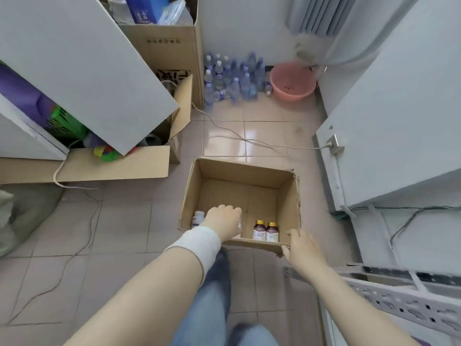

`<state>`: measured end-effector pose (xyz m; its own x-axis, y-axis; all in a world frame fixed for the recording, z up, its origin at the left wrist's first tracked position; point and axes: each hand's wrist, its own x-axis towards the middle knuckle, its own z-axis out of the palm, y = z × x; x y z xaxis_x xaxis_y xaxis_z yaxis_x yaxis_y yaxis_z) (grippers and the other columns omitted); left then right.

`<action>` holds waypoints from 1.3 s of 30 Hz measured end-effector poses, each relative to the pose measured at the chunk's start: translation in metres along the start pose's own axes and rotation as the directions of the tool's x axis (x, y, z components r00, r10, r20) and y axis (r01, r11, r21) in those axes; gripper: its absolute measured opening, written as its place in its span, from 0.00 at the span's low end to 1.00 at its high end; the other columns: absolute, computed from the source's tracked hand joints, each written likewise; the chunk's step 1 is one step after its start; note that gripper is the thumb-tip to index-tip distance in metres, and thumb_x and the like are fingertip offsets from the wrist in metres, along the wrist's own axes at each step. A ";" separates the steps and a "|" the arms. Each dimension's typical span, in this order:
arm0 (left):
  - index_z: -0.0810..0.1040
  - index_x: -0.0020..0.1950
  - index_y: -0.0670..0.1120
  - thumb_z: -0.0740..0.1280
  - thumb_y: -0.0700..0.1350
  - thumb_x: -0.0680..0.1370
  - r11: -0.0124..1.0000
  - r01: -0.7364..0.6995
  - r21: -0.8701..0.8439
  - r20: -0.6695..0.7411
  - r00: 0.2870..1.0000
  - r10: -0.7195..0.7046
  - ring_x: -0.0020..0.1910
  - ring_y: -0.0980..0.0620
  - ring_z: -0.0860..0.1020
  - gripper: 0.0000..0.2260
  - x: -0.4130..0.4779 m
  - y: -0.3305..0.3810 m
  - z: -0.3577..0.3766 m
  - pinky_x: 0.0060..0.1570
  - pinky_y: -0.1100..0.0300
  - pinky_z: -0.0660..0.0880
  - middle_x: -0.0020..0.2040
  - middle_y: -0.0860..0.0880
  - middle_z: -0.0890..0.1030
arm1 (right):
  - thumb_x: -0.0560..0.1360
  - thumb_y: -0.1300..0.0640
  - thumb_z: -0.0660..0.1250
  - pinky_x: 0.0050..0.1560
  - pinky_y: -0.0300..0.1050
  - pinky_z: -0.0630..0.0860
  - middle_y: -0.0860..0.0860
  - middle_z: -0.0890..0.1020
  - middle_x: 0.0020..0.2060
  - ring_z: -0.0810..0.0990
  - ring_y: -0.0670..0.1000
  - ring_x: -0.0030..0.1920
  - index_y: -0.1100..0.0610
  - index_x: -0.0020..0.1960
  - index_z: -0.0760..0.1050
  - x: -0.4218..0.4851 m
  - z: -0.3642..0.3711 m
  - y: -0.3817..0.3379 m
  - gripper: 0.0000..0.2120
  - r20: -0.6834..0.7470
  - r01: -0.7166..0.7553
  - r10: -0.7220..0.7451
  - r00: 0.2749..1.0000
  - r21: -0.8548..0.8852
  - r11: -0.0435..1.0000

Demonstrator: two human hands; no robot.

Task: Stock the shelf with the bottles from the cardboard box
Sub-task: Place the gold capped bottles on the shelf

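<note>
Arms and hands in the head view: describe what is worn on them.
Both arms are bare, with no sleeves in view. A wide white band wraps the wrist of the left arm. The right arm wears nothing. The left hand and right hand have no gloves, and no ring or watch shows.

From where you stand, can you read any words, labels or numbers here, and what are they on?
No text reads clearly.
Tall cardboard box: upside-down printed line, blurred; larger black print below, partly hidden.
Blue carton: white mark, blurred.
Gold-capped bottles and white bottle in the open box: labels too small.
Water bottles: labels unreadable.
</note>
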<state>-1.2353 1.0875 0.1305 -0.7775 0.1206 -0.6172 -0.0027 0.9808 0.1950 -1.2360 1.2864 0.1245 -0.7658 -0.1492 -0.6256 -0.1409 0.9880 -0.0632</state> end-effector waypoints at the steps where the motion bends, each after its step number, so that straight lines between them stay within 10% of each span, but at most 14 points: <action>1: 0.69 0.66 0.44 0.59 0.48 0.79 0.998 0.017 -0.061 0.041 0.999 -0.014 0.62 0.43 0.72 0.17 0.014 -0.001 0.005 0.58 0.50 0.71 0.63 0.43 0.74 | 0.78 0.50 0.59 0.64 0.47 0.69 0.55 0.70 0.65 0.69 0.55 0.65 0.57 0.68 0.64 0.014 0.005 0.001 0.20 0.041 -0.033 0.032 0.999 0.022 0.999; 10: 0.66 0.68 0.43 0.60 0.49 0.80 0.892 0.254 -0.375 0.383 0.918 -0.101 0.60 0.43 0.75 0.18 0.151 0.003 0.086 0.56 0.53 0.72 0.64 0.43 0.74 | 0.77 0.54 0.61 0.59 0.50 0.70 0.58 0.71 0.64 0.72 0.58 0.63 0.60 0.67 0.65 0.156 0.066 0.003 0.21 0.237 -0.359 0.284 0.929 0.393 0.847; 15: 0.64 0.68 0.41 0.62 0.49 0.79 0.778 0.380 -0.500 0.426 0.891 -0.161 0.63 0.42 0.73 0.21 0.238 0.016 0.141 0.60 0.51 0.71 0.65 0.41 0.73 | 0.77 0.60 0.60 0.60 0.51 0.70 0.61 0.67 0.66 0.71 0.62 0.64 0.65 0.69 0.61 0.224 0.123 0.016 0.23 0.428 -0.565 0.417 0.802 0.316 0.763; 30: 0.66 0.68 0.40 0.66 0.47 0.77 0.642 0.536 -0.548 0.519 0.820 -0.241 0.64 0.42 0.71 0.23 0.288 0.018 0.185 0.62 0.53 0.69 0.66 0.40 0.71 | 0.77 0.61 0.64 0.52 0.49 0.73 0.59 0.69 0.62 0.75 0.60 0.60 0.62 0.64 0.62 0.259 0.157 0.024 0.19 0.349 -0.378 0.302 0.887 0.174 0.909; 39: 0.69 0.69 0.38 0.67 0.50 0.77 0.697 0.481 -0.532 0.490 0.846 -0.211 0.64 0.42 0.73 0.25 0.285 0.012 0.177 0.61 0.55 0.70 0.65 0.39 0.74 | 0.71 0.59 0.72 0.57 0.51 0.72 0.61 0.73 0.63 0.74 0.62 0.62 0.63 0.64 0.63 0.272 0.152 0.027 0.27 0.481 -0.516 0.338 0.809 0.308 0.799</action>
<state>-1.3458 1.1612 -0.1778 -0.3495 -0.0297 -0.9365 -0.7103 0.6602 0.2442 -1.3527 1.2787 -0.1657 -0.3655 0.2319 -0.9014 0.4757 0.8790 0.0333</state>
